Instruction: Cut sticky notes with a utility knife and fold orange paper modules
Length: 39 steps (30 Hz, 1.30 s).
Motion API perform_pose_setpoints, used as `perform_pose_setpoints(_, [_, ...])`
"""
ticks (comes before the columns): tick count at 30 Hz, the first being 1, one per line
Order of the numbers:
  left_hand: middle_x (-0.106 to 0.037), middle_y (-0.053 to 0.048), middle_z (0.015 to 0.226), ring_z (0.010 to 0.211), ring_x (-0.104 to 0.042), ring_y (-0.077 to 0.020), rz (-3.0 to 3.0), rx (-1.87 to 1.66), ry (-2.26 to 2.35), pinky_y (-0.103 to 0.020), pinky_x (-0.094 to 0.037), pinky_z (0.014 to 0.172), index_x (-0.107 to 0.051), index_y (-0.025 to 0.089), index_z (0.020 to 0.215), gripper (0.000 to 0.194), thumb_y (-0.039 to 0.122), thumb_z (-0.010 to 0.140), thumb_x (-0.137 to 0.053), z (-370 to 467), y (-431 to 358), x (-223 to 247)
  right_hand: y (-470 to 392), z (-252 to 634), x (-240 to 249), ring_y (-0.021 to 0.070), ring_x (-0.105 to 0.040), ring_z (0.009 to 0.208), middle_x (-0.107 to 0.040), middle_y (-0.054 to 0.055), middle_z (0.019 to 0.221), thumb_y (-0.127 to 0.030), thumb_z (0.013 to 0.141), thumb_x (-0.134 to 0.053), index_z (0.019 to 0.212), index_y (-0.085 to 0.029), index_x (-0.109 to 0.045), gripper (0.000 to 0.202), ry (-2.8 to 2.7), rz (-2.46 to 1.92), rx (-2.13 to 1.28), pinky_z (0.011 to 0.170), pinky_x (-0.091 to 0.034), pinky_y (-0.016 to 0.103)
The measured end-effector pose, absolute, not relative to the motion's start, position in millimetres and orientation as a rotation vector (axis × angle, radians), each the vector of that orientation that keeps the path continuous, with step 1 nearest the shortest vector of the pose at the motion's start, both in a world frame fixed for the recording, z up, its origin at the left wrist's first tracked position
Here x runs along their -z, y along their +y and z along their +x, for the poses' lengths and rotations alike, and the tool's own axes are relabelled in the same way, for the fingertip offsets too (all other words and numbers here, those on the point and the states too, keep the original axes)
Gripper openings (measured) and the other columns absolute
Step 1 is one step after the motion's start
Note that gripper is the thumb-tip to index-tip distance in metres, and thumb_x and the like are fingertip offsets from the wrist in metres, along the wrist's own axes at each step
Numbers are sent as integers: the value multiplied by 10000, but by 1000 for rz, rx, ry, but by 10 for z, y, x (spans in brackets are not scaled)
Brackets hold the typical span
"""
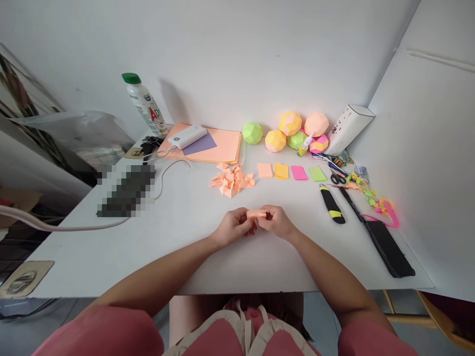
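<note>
A small folded piece of peach paper [257, 213] is held between my two hands, just above the white table. My left hand [234, 226] pinches its left end, and my right hand [276, 220] grips the right end. The fingers partly cover the paper, so its full fold cannot be made out. Beyond my hands lies a heap of folded peach paper pieces [232, 181]. To the right of that heap are small square stacks of paper: peach [264, 170], orange [281, 171], pink [299, 172] and green [317, 173].
Faceted paper balls [275, 141] line the wall, with a small glue bottle [305, 146] before them. A utility knife [332, 203], scissors [338, 179] and a black case [389, 248] lie right. Orange sheets [226, 144], a power bank [188, 137] and a bottle [146, 106] stand back left.
</note>
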<state>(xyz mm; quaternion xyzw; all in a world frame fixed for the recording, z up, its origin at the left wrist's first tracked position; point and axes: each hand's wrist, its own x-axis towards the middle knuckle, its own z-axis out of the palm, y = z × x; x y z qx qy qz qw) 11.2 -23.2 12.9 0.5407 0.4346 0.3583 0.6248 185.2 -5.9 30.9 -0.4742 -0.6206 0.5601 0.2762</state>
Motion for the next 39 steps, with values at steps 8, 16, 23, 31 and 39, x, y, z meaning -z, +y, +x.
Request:
perform_pose_setpoints(8, [-651,-14,655,525,-602,-123,1132,-903,1062,-253,-476,513,-496,171,767,272,422,773,-600,99,-187,-143,101,1973,-289,107,-439,550,-504,-27,595,-228,654,-517,627,-188,-512,49,-1603,-1406,-1238,501,-349,244])
perform_pose_setpoints(16, [-619,2,643,555,-584,-118,1205,-852,1029,-249,-472,537,-492,176,752,236,386,771,-596,95,-192,-106,-29,1844,-276,143,-553,717,-611,23,831,-299,718,-585,827,-187,-600,157,-1689,-1205,-1470,627,-436,272])
perform_pose_setpoints(23, [-613,2,654,573,-561,-116,1305,-796,1029,-249,-449,554,-515,174,774,165,327,766,-573,95,-202,-112,-39,1850,-225,126,-518,645,-567,-8,732,-251,698,-567,742,-182,-570,82,-1676,-1262,-1495,564,-400,249])
perform_pose_setpoints(31, [-594,14,601,549,-530,-120,1371,-761,1035,-243,-401,521,-524,181,748,151,325,756,-569,98,-221,-156,-71,1835,-296,121,-472,607,-512,-23,659,-232,667,-554,679,-188,-523,56,-1691,-1277,-1489,522,-353,242])
perform_pose_setpoints(39, [-619,10,631,569,-571,-123,1265,-793,1023,-258,-454,567,-500,186,759,148,320,766,-563,79,-211,-152,-13,1893,-275,101,-403,575,-464,-26,655,-218,666,-516,688,-174,-532,52,-1666,-1326,-1430,487,-304,230])
